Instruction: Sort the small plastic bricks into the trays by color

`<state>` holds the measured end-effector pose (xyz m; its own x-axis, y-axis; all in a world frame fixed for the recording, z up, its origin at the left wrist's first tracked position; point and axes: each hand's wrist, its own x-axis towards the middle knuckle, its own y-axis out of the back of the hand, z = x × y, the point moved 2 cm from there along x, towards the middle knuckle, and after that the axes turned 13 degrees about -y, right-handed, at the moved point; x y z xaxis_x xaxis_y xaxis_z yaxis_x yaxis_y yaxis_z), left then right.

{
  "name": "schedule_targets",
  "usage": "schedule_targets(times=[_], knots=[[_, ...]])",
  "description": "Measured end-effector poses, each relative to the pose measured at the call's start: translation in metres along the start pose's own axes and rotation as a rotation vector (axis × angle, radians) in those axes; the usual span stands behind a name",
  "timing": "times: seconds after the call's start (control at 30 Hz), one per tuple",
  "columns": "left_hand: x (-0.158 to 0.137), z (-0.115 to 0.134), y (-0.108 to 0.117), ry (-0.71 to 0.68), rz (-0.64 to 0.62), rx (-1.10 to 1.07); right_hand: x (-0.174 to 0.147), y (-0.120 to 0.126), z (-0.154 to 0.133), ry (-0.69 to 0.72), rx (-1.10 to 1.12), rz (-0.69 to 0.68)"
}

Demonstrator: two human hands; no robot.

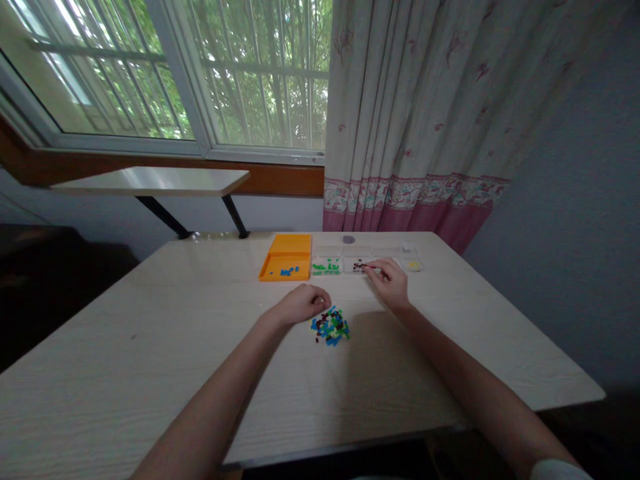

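My two arms come over the near edge of the tabletop [200,360]. In front of them, around the middle between near edge and far edge, lies a loose pile of small toy bricks [330,328], mixed in blue, green, brown and pale yellow. My left hand [304,304] rests just beside this pile, at its far left side. Its fingers are bent inward, with the thumb close to them; I cannot tell whether they pinch any brick.

Farther away, my right hand [391,281] reaches to the row of boxes near the far edge. The tips of its thumb and finger are close together by the brown bricks [358,265] in a clear box; if a brick is between them, I cannot tell. To the left of it, green bricks [326,267] lie in another clear part, and at the left end an open orange box [290,245] carries blue bricks [287,272]. At the right end, yellow bricks [413,265] lie in clear plastic. My right hand hides some of the row.

Behind the boxes, a grey round thing [349,239] is at the far edge. Beyond this edge hangs a flowered curtain [400,120].
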<state>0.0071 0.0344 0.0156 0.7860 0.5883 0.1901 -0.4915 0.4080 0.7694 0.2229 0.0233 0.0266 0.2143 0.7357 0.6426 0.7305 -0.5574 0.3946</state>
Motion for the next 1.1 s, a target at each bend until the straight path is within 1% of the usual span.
schedule_targets(times=[0.1, 0.23, 0.33, 0.43, 0.5, 0.53, 0.67, 0.73, 0.9, 1.03, 1.1], knots=[[0.0, -0.001, -0.001, 0.008, -0.02, 0.003, 0.008, -0.002, 0.022, -0.082, -0.114, 0.017], [0.0, -0.002, -0.001, 0.008, -0.037, 0.009, 0.015, -0.009, 0.045, -0.177, -0.308, -0.028], [0.0, -0.001, -0.001, 0.019, -0.038, 0.003, 0.015, -0.012, 0.051, -0.215, -0.394, -0.085], [0.0, 0.001, 0.001, 0.019, -0.045, -0.004, 0.013, -0.012, 0.052, -0.207, -0.4, -0.133], [0.0, 0.001, 0.001, 0.012, -0.046, -0.004, 0.011, -0.011, 0.052, -0.181, -0.377, -0.167], [0.0, 0.001, 0.002, 0.008, -0.048, -0.005, 0.009, -0.011, 0.051, -0.154, -0.358, -0.206], [-0.001, 0.0, 0.0, -0.006, -0.076, -0.021, 0.0, -0.016, 0.043, 0.029, -0.285, -0.465], [-0.001, -0.001, -0.001, -0.007, -0.093, -0.035, -0.006, -0.02, 0.035, 0.104, -0.279, -0.544], [-0.001, -0.001, -0.003, 0.019, -0.115, -0.004, -0.021, -0.027, 0.011, 0.22, -0.27, -0.64], [0.0, 0.0, -0.004, 0.028, -0.106, 0.031, -0.029, -0.031, 0.0, 0.269, -0.279, -0.702], [0.001, 0.0, -0.004, 0.017, -0.078, 0.033, -0.03, -0.031, -0.002, 0.276, -0.288, -0.719]])
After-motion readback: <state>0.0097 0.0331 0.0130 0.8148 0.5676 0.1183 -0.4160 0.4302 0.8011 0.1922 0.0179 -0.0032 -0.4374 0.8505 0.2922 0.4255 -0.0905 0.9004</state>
